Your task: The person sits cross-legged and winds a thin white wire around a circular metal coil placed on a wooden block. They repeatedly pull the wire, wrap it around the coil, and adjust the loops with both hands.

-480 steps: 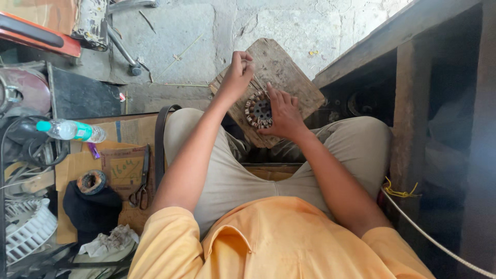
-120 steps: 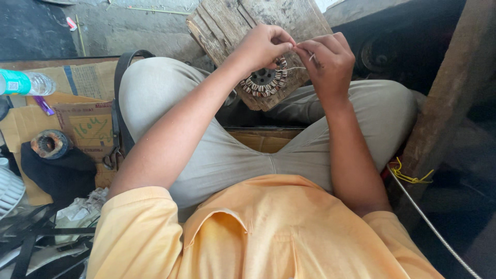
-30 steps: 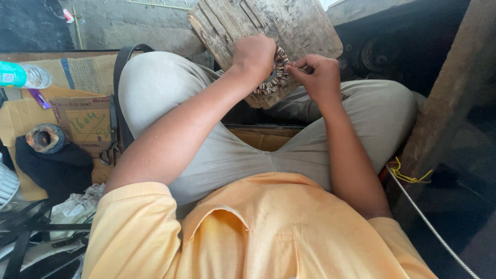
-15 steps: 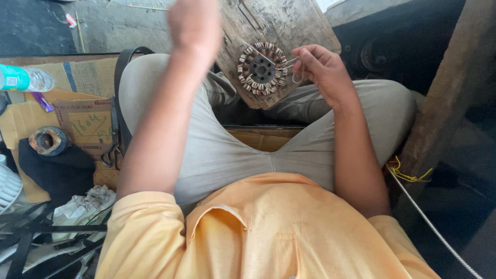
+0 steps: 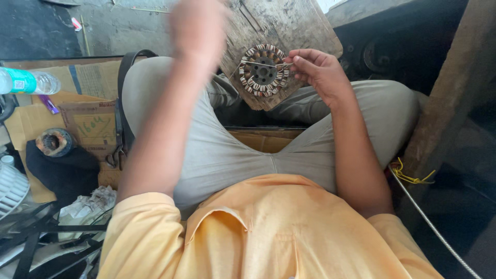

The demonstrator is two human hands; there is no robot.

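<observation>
A round stator (image 5: 262,70) ringed with wound coils lies on a worn wooden board (image 5: 289,26) that rests on my crossed legs. My right hand (image 5: 320,72) sits at the stator's right edge, thumb and fingers pinched on a thin wire (image 5: 263,64) that stretches across the stator's face. My left hand (image 5: 199,26) is raised above and to the left of the board. It is blurred by motion, so its grip is unclear.
To my left lie flattened cardboard (image 5: 90,121), a plastic bottle (image 5: 26,81), a black strap (image 5: 121,108), a small round coil on dark cloth (image 5: 51,142) and a white grille (image 5: 10,188). A wooden post (image 5: 449,103) with a yellow cord (image 5: 411,175) stands at my right.
My left hand has lifted off the stator and swung up and to the left. My right hand has stayed pinched at the stator's right edge.
</observation>
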